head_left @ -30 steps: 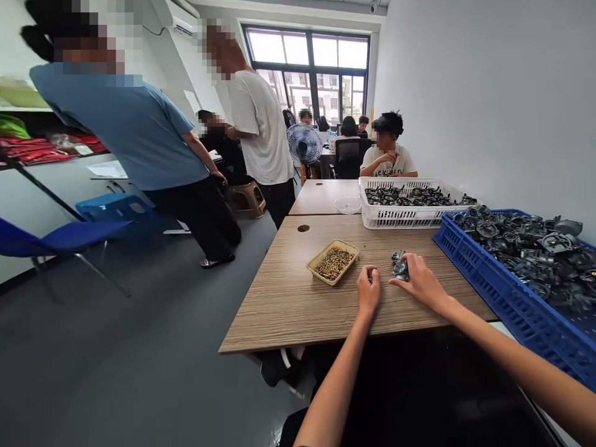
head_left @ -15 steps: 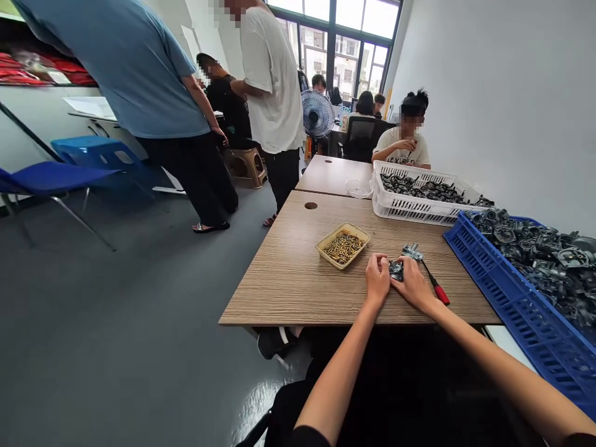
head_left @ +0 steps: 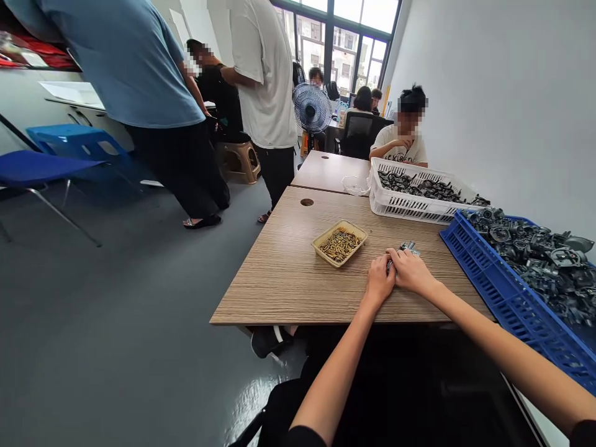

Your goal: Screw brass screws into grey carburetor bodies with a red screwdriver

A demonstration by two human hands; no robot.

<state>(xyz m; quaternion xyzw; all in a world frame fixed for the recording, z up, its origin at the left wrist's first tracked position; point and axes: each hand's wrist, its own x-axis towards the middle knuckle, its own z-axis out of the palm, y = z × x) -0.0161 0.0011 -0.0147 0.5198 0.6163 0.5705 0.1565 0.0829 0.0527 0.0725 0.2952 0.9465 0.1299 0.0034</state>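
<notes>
Both my hands meet over the wooden table (head_left: 279, 273), near its front right part. Between them is a small grey metal carburetor part (head_left: 389, 266), mostly hidden by the fingers. My left hand (head_left: 380, 280) is closed round its left side. My right hand (head_left: 410, 270) wraps over it from the right, fingers bent across the top. Just beyond the right hand lies another grey metal part (head_left: 410, 246), partly covered. To the left of my hands stands a cream tray (head_left: 321, 251) of small brass-coloured pieces (head_left: 342, 244).
A blue crate (head_left: 493, 273) heaped with metal carburetor bodies (head_left: 535, 248) stands at the right. Behind it is a white crate (head_left: 405, 210) of dark parts, beside a clear dish (head_left: 356, 186). A co-worker (head_left: 400, 143) sits beyond; two people stand left, near a fan (head_left: 311, 110).
My right hand has moved left and over the carburetor part, covering more of it. The red-handled screwdriver seen beside that hand is now out of sight. The view has shifted slightly.
</notes>
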